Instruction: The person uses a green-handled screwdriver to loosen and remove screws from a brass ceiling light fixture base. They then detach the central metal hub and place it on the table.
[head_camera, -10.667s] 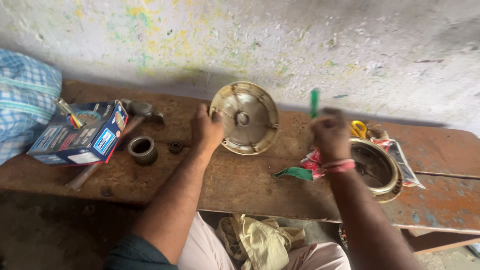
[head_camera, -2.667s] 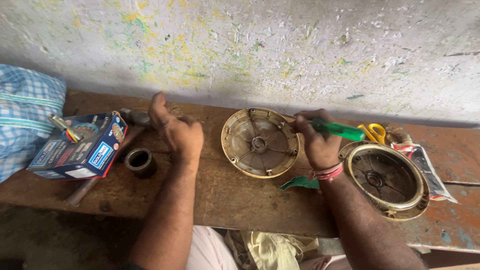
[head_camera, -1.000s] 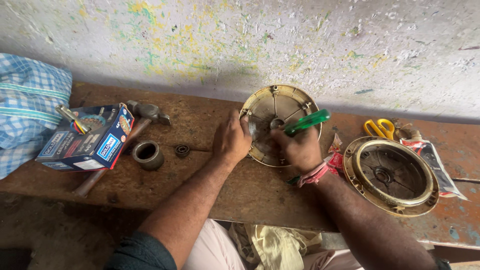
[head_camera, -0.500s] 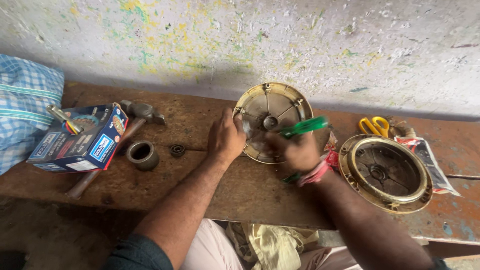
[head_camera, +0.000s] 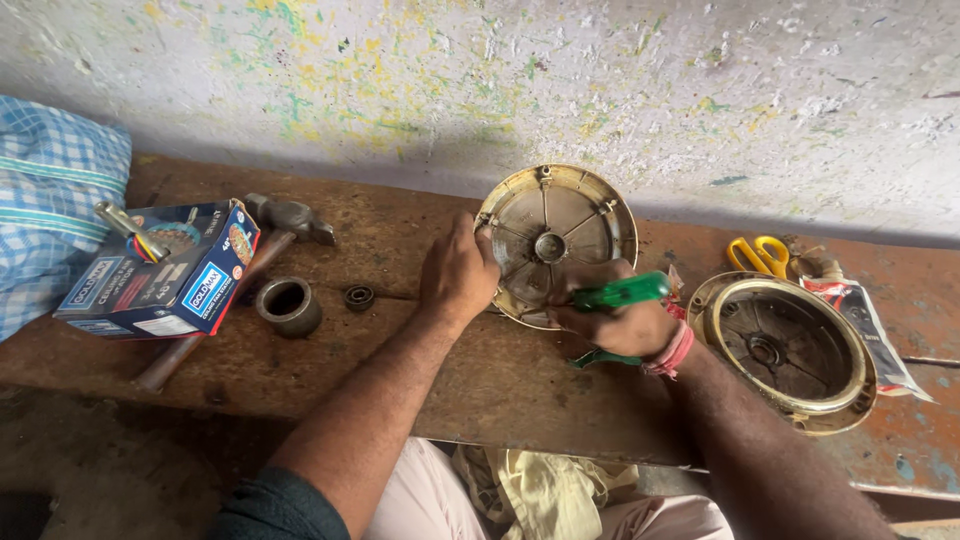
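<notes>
Two hands at round metal cover (head_camera: 556, 240), left hand (head_camera: 458, 277) fingers curled on rim, right hand (head_camera: 615, 322) fingers clenched around green screwdriver (head_camera: 620, 293)

Soft, even daylight is falling from above; no glare showing. Wall (head_camera: 600, 90) is reading bright, floor (head_camera: 90, 470) at 7 o'clock staying dim. Faint shadows are sitting under bench (head_camera: 500, 380) objects. Focus is holding sharp; wide-angle bending at edges.
</notes>
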